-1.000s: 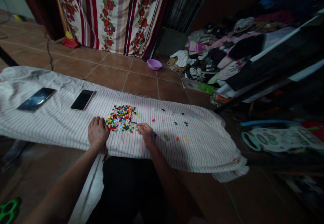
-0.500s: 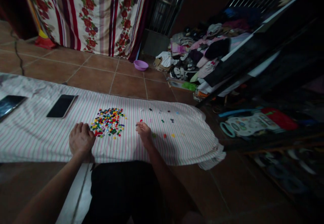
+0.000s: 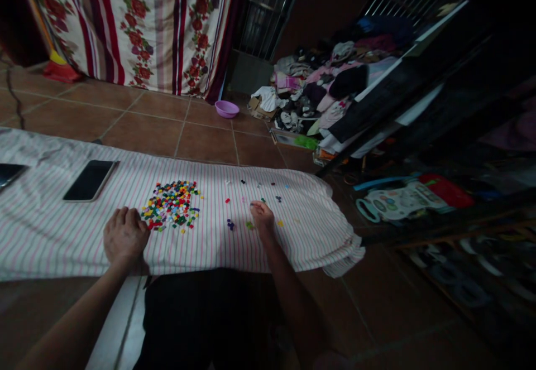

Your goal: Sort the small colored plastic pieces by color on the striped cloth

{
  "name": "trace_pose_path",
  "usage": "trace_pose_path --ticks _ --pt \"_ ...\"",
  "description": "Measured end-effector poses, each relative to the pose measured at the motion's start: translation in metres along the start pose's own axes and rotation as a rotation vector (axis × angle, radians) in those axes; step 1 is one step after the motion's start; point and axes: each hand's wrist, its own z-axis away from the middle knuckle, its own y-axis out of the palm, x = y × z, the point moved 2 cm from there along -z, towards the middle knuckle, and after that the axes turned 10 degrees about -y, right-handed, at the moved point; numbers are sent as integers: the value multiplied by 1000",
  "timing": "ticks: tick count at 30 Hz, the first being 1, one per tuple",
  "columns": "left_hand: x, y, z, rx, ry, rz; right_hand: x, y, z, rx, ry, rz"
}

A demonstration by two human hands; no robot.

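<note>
Palm down on the striped cloth, my left hand lies at the near left edge of a pile of tiny multicoloured block-like pieces. Its fingers are loosely bent and partly foreshortened. My right hand is over the cloth to the right of the pile, thumb and fingertips pinched on what looks like a small dark piece. Around it are small groups sorted by colour: dark blue pieces, green pieces, red pieces, yellow pieces and grey pieces.
On the cloth at left lie a phone and another dark-screened device. Beyond is a tiled floor with a purple basin, a heap of clothes and a curtain. A toy board is at right.
My right hand has moved right, from beside the red pieces to above the green and yellow groups, uncovering the dark blue pieces. My left hand stays by the pile. The view has shifted slightly.
</note>
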Motion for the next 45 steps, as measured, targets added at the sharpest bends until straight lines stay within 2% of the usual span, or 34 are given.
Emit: trace_pose_path --ticks 10,19,27,33,40,45 --pt "-2 -2 0 -30 27 -30 -31 -44 -26 -112 38 202" --pt "-2 -1 -1 -9 32 -3 -32 -72 -49 -157 142 624" --pt "1 2 0 -18 12 42 -31 -78 -59 -105 169 833" --pt "0 2 0 -18 -2 14 -32 -76 -66 -63 178 858" --pt "0 2 0 -19 -6 0 -35 -75 -72 -62 91 855" --pt "3 5 -2 10 -12 -11 -40 -73 -75 -40 87 875"
